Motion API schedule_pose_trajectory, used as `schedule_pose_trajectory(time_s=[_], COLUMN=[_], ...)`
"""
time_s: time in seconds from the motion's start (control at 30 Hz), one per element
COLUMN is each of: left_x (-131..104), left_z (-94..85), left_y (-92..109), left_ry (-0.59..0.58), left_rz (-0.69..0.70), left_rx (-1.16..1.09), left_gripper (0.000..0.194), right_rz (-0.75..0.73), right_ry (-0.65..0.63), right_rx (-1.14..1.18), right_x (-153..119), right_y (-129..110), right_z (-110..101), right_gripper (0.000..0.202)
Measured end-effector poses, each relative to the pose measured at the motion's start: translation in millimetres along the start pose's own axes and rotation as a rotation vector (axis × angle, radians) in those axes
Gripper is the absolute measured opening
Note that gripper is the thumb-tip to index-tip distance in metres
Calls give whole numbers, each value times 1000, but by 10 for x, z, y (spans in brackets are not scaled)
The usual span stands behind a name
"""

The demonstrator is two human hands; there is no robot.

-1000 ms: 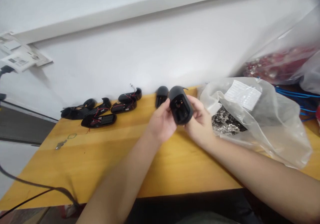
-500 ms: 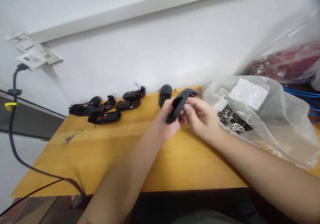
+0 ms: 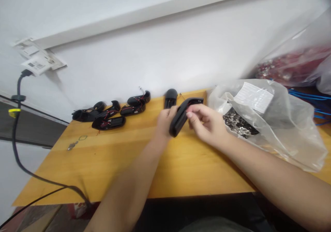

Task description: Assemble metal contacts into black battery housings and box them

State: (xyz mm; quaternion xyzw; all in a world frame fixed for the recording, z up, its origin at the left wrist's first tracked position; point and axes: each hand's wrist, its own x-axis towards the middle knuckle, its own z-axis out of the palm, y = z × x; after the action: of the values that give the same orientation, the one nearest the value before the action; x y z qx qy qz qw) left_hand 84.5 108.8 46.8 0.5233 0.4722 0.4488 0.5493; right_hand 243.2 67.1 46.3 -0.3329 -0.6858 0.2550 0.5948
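Note:
A curved black plastic housing (image 3: 179, 121) is held over the table, tilted with its bent end up and to the right. My left hand (image 3: 165, 123) is closed round its left side, the fingers partly hidden behind it. My right hand (image 3: 207, 121) pinches the housing near the bend between thumb and fingers. Just behind stands another black housing (image 3: 170, 98), upright near the wall. Further left lie several similar black housings with thin red wires, among them one in front (image 3: 108, 122) with its open side up.
On the right, a clear plastic bag (image 3: 289, 135) holds small metal parts (image 3: 239, 123) and a white paper (image 3: 254, 97). A bag of red parts (image 3: 292, 66) and blue cables (image 3: 310, 102) lie behind. Keys (image 3: 72, 145) rest at left on the wooden table (image 3: 124, 170). A black cable (image 3: 15, 149) hangs from the socket.
The housing has been turned in my hands, so its other side now faces me and its lower end sits slightly lower. Both hands keep hold of it. The view has shifted slightly.

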Motion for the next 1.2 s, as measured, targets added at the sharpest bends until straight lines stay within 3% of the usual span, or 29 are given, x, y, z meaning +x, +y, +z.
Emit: schedule_pose_trajectory(time_s=[0.07,0.13,0.27,0.37,0.47,0.57,0.7,0.9,1.03,1.2], left_x=[9,7,-19,-38,-34,-1,30,2,-20,-39], left_z=[-62,-109,-119,-61,-6,5,-18,-81,-189,-301], left_y=[36,51,30,8,0,10,37,71,133,178], left_ry=[81,68,-258,-365,-302,-254,-301,-341,-397,-383], left_rz=[105,297,863,1028,1051,1069,1169,1149,1059,904], left_rx=[58,97,220,292,316,286,251,369,547,860], left_gripper=[27,20,49,68,67,60,67,66,58,61], right_rz=[44,106,310,463,533,541,492,371,285,246], right_ry=[9,24,29,-36,-94,-148,-182,-196,-280,-313], right_rx=[82,179,453,697,842,846,760,489,296,85], right_x=[5,20,65,70,41,6,-12,49,124,167], right_y=[-24,-60,-114,-107,-99,-117,-143,-141,-138,-135], right_z=[4,7,-3,-8,-12,-29,-79,-207,-304,-328], right_gripper=[6,9,22,31,37,40,31,32,21,1])
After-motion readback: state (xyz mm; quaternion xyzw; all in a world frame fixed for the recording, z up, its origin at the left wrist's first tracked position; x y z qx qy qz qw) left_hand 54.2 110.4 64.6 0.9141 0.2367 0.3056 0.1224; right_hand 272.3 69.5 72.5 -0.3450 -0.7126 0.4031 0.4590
